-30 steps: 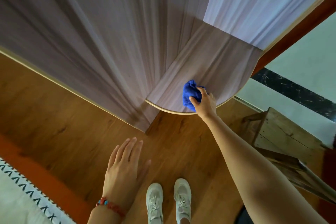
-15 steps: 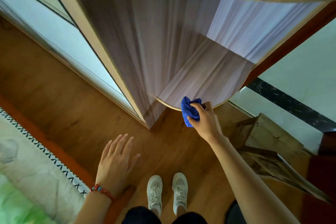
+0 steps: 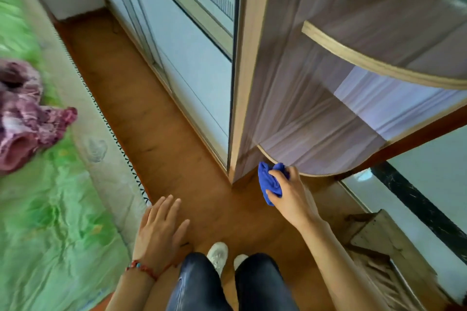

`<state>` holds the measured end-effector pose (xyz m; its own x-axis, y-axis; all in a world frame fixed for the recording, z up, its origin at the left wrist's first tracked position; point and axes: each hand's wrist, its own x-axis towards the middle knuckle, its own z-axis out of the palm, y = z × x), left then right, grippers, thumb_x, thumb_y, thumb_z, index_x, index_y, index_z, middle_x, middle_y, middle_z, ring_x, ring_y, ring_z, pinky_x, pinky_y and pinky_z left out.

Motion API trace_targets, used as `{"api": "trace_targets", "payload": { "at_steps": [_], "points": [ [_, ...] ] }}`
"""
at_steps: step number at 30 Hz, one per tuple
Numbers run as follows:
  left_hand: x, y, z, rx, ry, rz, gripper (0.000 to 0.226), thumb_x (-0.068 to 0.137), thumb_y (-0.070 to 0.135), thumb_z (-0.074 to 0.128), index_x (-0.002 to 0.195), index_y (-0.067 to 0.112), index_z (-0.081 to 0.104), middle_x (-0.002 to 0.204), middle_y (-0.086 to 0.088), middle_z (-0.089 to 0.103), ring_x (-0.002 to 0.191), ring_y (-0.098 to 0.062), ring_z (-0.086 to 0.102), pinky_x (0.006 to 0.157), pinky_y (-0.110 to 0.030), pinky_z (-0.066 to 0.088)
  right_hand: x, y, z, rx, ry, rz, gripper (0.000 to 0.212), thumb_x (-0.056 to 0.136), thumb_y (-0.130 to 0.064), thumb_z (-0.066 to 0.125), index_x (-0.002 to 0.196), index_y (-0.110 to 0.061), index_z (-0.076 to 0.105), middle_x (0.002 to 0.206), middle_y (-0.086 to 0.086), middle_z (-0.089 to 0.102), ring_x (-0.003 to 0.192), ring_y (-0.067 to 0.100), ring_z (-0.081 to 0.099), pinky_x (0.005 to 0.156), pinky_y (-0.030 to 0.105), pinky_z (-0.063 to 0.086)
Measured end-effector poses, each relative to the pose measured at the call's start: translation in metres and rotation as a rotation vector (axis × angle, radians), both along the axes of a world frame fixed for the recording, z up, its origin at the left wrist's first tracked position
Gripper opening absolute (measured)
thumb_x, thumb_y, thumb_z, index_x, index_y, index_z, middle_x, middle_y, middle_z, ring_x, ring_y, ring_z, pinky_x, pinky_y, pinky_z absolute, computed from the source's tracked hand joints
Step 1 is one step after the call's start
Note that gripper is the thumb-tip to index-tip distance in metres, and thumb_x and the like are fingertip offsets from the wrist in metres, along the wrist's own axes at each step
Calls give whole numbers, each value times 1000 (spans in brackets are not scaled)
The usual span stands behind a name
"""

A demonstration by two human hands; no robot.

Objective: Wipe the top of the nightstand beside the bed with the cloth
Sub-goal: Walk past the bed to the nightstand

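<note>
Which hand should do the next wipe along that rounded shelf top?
Right. The right hand already holds the blue cloth bunched in its grip, at the curved front edge of the rounded shelf. The left hand is open and empty, low over the floor by the bed, farther from the shelf.

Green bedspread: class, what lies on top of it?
A crumpled purple cloth lies on the bedspread; whatever is beneath that cloth is covered.
</note>
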<state>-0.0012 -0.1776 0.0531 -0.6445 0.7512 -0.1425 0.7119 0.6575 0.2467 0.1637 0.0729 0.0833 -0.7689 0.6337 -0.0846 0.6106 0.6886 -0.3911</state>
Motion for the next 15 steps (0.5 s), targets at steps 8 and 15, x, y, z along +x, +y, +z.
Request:
{"api": "trace_targets", "payload": {
  "at_steps": [8, 15],
  "points": [
    [61, -55, 18, 56, 38, 363, 63, 91, 52, 31, 111, 2, 63, 112, -17, 62, 107, -33, 53, 91, -45, 39, -20, -24, 20, 5, -55, 392, 37, 79, -22, 68, 112, -14, 54, 112, 12, 46, 77, 30, 61, 54, 31, 48],
    [121, -139, 27, 13, 50, 683, 76, 95, 56, 14, 110, 1, 64, 114, -19, 62, 107, -36, 57, 94, -45, 34, -41, -86, 26, 8, -67, 664, 40, 81, -21, 67, 117, -12, 53, 119, 13, 44, 81, 28, 60, 62, 28, 48]
  ]
}}
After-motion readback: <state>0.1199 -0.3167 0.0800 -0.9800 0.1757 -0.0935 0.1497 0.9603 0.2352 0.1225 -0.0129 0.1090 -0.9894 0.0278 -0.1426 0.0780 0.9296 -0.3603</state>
